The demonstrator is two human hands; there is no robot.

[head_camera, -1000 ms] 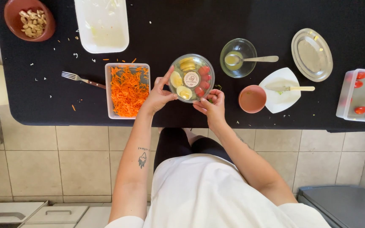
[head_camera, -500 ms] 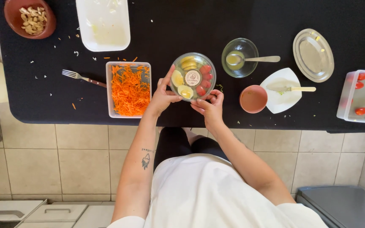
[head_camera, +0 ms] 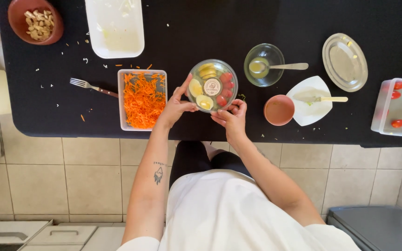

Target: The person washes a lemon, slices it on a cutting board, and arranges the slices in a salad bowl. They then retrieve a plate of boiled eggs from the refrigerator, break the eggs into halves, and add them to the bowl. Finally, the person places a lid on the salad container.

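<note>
While both hands cradle the round salad bowl [head_camera: 211, 86] at frame centre, pressing evenly round the rim would seat its clear lid best.
Left hand [head_camera: 177, 106] curls on the left edge, right hand [head_camera: 231, 116] pinches the lower rim; carrot tray [head_camera: 143, 99] just left, terracotta cup [head_camera: 279, 110] right.
</note>
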